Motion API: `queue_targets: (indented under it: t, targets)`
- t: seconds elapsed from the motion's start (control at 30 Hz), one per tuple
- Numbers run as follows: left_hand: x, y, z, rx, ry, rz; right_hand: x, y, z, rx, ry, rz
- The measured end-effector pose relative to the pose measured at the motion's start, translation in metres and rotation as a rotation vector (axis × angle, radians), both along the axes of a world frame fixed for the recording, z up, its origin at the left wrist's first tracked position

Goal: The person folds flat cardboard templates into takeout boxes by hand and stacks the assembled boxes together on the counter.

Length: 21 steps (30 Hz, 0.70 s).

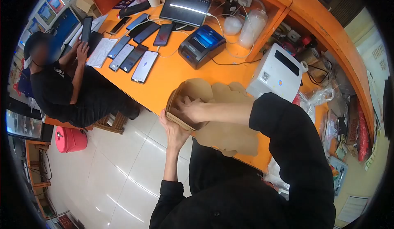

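A brown cardboard food box (198,87) stands with its top open at the front edge of the orange counter. My left hand (175,132) grips its near left side from outside, with the fingers partly hidden against the wall. Inside the box, my right hand (191,110) has its fingers apart and reaches toward the inner wall; the fingertips are partly hidden. Under my right forearm lie flat, unfolded brown cardboard blanks (232,136), which overlap one another.
Several phones (144,67) lie on the counter (164,75) at left. A black receipt printer (201,48), a tablet (185,9) and a white printer (276,73) stand behind. At far left, a seated person (53,81) holds a phone. A pink bucket (72,140) stands on the floor.
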State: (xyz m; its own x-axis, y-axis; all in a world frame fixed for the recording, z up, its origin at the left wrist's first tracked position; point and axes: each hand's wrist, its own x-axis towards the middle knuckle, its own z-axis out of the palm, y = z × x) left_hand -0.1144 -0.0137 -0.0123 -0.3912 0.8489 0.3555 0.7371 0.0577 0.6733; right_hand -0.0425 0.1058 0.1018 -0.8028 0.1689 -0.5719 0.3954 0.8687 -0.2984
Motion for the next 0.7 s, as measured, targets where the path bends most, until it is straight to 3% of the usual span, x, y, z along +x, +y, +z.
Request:
queue_targets:
  t: [0.1,0.27,0.4,0.5,0.57,0.67,0.7]
  targets:
    - [0.002,0.002,0.0,-0.035,-0.08,0.027,-0.011,-0.002,-0.03,0.05,0.063,-0.068]
    - [0.002,0.002,0.006,-0.139,-0.062,0.04,-0.021,-0.011,-0.01,0.076,-0.064,-0.044]
    - [0.001,0.001,-0.008,-0.069,-0.022,0.141,-0.033,-0.009,-0.015,0.119,-0.089,-0.015]
    - [-0.006,0.007,-0.014,0.03,-0.249,0.053,-0.045,0.006,-0.024,0.145,-0.089,0.095]
    - [-0.01,0.005,-0.016,-0.036,-0.192,0.034,-0.046,0.011,0.021,0.207,-0.177,0.18]
    - [-0.005,0.001,0.002,-0.042,-0.127,0.049,-0.064,0.046,-0.004,0.078,-0.464,0.312]
    - [-0.004,0.002,0.001,-0.038,-0.116,0.053,-0.058,0.039,-0.016,0.106,-0.306,0.112]
